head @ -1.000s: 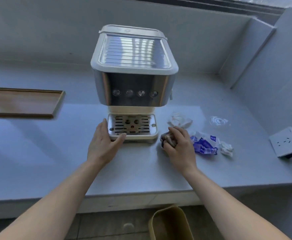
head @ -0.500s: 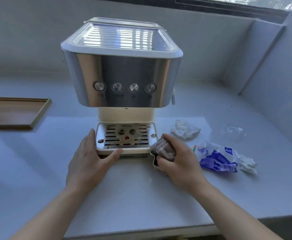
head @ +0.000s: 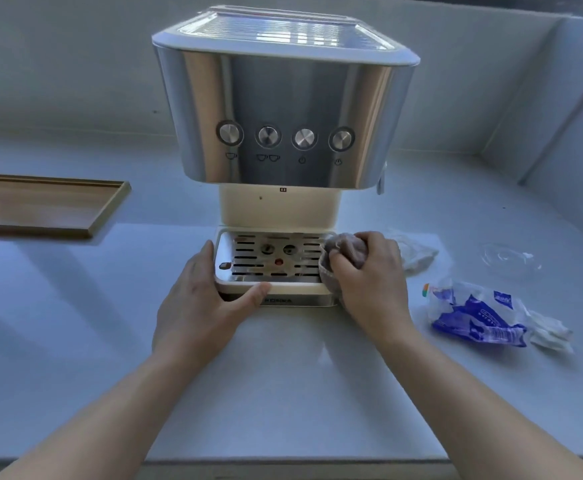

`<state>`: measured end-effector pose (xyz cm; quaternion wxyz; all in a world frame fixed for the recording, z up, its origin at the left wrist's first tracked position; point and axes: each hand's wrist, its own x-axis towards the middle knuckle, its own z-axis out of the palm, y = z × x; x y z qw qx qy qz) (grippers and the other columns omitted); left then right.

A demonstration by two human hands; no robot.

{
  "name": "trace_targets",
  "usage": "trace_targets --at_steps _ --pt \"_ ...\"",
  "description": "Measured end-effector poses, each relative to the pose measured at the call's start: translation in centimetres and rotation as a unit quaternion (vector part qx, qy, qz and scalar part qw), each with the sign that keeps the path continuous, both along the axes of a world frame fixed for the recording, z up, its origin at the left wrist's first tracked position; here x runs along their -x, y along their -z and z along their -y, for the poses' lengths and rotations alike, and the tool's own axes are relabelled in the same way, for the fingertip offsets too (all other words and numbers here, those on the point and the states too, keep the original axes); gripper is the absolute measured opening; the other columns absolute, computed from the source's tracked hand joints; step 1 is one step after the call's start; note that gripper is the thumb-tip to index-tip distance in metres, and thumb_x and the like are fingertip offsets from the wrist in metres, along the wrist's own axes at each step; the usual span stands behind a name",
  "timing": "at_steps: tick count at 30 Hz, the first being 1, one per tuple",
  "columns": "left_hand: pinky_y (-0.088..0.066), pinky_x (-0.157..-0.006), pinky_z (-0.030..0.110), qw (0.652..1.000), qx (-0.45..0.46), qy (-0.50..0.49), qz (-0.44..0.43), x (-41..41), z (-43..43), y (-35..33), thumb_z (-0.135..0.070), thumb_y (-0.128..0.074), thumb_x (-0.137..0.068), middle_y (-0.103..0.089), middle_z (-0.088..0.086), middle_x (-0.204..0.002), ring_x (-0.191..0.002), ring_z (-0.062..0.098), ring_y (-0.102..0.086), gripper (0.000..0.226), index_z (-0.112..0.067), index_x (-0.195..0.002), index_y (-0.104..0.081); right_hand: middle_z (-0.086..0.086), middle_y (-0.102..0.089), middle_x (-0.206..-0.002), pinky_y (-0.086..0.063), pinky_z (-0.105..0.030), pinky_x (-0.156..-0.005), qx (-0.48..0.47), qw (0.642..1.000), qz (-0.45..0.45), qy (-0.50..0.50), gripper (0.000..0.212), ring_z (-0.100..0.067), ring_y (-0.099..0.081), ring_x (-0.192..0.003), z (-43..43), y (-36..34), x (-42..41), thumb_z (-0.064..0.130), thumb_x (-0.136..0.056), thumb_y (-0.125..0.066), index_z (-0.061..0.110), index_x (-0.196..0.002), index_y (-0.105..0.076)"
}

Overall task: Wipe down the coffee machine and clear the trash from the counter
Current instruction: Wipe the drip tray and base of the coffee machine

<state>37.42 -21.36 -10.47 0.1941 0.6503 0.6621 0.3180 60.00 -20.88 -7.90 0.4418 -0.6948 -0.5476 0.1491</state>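
Note:
A steel and cream coffee machine (head: 283, 109) with a row of round knobs stands mid-counter. Its slotted drip tray (head: 265, 261) sits at the base. My left hand (head: 200, 303) rests flat against the tray's left front corner, thumb along its front rim. My right hand (head: 369, 275) is closed around a bunched grey-brown cloth (head: 343, 249), pressing it on the tray's right edge. To the right lie a crumpled white tissue (head: 414, 252), a blue and white plastic wrapper (head: 473, 313), a small white paper scrap (head: 549, 332) and a clear plastic lid (head: 510, 259).
A wooden tray (head: 40, 206) lies at the left on the pale counter (head: 283, 393). A wall runs behind the machine and another closes in at the right. The counter's front edge crosses the bottom of the view.
My view has moved closer and lower toward the machine. My right hand has carried the cloth from the counter beside the tray up onto the tray's right edge. My left hand stays at the tray.

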Motion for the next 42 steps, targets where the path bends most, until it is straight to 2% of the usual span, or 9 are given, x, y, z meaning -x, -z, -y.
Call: trace_targets --at_steps 4,8,11,16,23,26,29,34,42 --pt "-0.051 -0.091 0.047 1.0 -0.001 -0.007 -0.01 -0.1 -0.1 0.0 -0.085 -0.054 -0.067 -0.052 -0.01 -0.137 -0.123 0.018 -0.051 0.093 -0.026 -0.138 -0.041 0.009 -0.047 -0.106 -0.036 -0.012 -0.066 -0.042 0.994 0.075 -0.063 0.029 -0.001 -0.046 -0.084 1.9 0.8 0.1 0.033 -0.08 -0.066 0.029 -0.108 -0.058" --pt "-0.051 -0.092 0.048 1.0 -0.002 -0.003 -0.009 -0.1 -0.1 -0.1 -0.08 -0.057 -0.07 -0.053 -0.008 -0.135 -0.122 0.018 -0.052 0.089 -0.022 -0.136 -0.042 0.003 -0.052 -0.101 -0.034 -0.012 -0.065 0.014 0.994 0.083 -0.066 0.017 -0.01 -0.051 -0.085 -0.8 -0.7 -0.5 0.03 -0.082 -0.064 0.023 -0.098 -0.065" --pt "-0.051 -0.093 0.048 1.0 -0.002 -0.002 -0.006 0.0 -0.1 -0.1 -0.081 -0.057 -0.07 -0.053 -0.009 -0.135 -0.121 0.018 -0.052 0.089 -0.022 -0.136 -0.042 -0.004 -0.063 -0.098 -0.044 -0.031 -0.072 0.051 0.996 0.051 -0.048 0.014 -0.02 -0.058 -0.089 -2.3 -1.8 -0.6 0.029 -0.084 -0.063 0.019 -0.094 -0.065" --pt "-0.051 -0.094 0.049 1.0 -0.006 0.002 -0.01 0.0 -0.2 0.2 -0.083 -0.053 -0.07 -0.05 -0.009 -0.138 -0.124 0.019 -0.051 0.093 -0.025 -0.14 -0.039 0.004 -0.06 -0.096 -0.042 -0.033 -0.073 -0.021 0.99 0.127 -0.054 0.018 -0.017 -0.054 -0.086 1.0 -0.7 -0.1 0.032 -0.086 -0.065 0.023 -0.101 -0.063" --pt "-0.027 -0.12 0.046 0.998 -0.033 -0.003 -0.049 -0.3 0.2 0.0 -0.085 -0.044 -0.071 -0.045 0.002 -0.148 -0.135 0.019 -0.035 0.111 -0.016 -0.155 -0.022 0.001 -0.059 -0.076 -0.03 -0.03 -0.056 0.058 0.966 0.249 -0.037 0.012 -0.026 -0.054 -0.08 -3.2 -3.2 -0.3 0.027 -0.087 -0.06 0.023 -0.075 -0.058" --pt "-0.03 -0.117 0.048 0.998 -0.031 -0.001 -0.057 -0.3 0.2 -0.3 -0.09 -0.035 -0.066 -0.052 0.003 -0.136 -0.127 0.022 -0.04 0.114 -0.015 -0.151 -0.028 -0.005 -0.062 -0.087 -0.03 -0.032 -0.065 0.045 0.952 0.301 -0.033 0.013 -0.03 -0.049 -0.086 -4.5 -3.0 0.5 0.028 -0.091 -0.057 0.017 -0.093 -0.064" --pt "-0.037 -0.112 0.048 0.998 -0.028 -0.001 -0.05 -0.3 0.3 -0.4 -0.085 -0.044 -0.07 -0.053 0.001 -0.137 -0.124 0.022 -0.043 0.109 -0.016 -0.152 -0.026 -0.008 -0.061 -0.104 -0.028 -0.032 -0.075 0.034 0.964 0.265 -0.02 0.021 -0.028 -0.042 -0.089 -3.4 -2.3 1.2 0.03 -0.095 -0.053 0.012 -0.103 -0.061" --pt "-0.038 -0.111 0.047 0.999 -0.017 -0.004 -0.047 -0.4 0.3 -0.5 -0.081 -0.05 -0.07 -0.053 -0.001 -0.137 -0.125 0.021 -0.044 0.103 -0.019 -0.15 -0.03 0.001 -0.067 -0.094 -0.039 -0.031 -0.083 -0.056 0.93 0.343 -0.121 0.016 -0.028 -0.049 -0.09 1.4 -1.3 1.0 0.031 -0.093 -0.058 0.018 -0.091 -0.067" --pt "-0.034 -0.115 0.042 0.998 -0.022 -0.018 -0.056 -0.3 0.0 -0.1 -0.083 -0.049 -0.07 -0.047 -0.001 -0.147 -0.135 0.023 -0.039 0.11 -0.019 -0.155 -0.023 -0.005 -0.06 -0.11 -0.043 -0.042 -0.088 0.022 0.931 0.347 -0.11 0.021 -0.029 -0.045 -0.1 -2.6 -2.4 2.6 0.025 -0.098 -0.047 0.013 -0.102 -0.063"
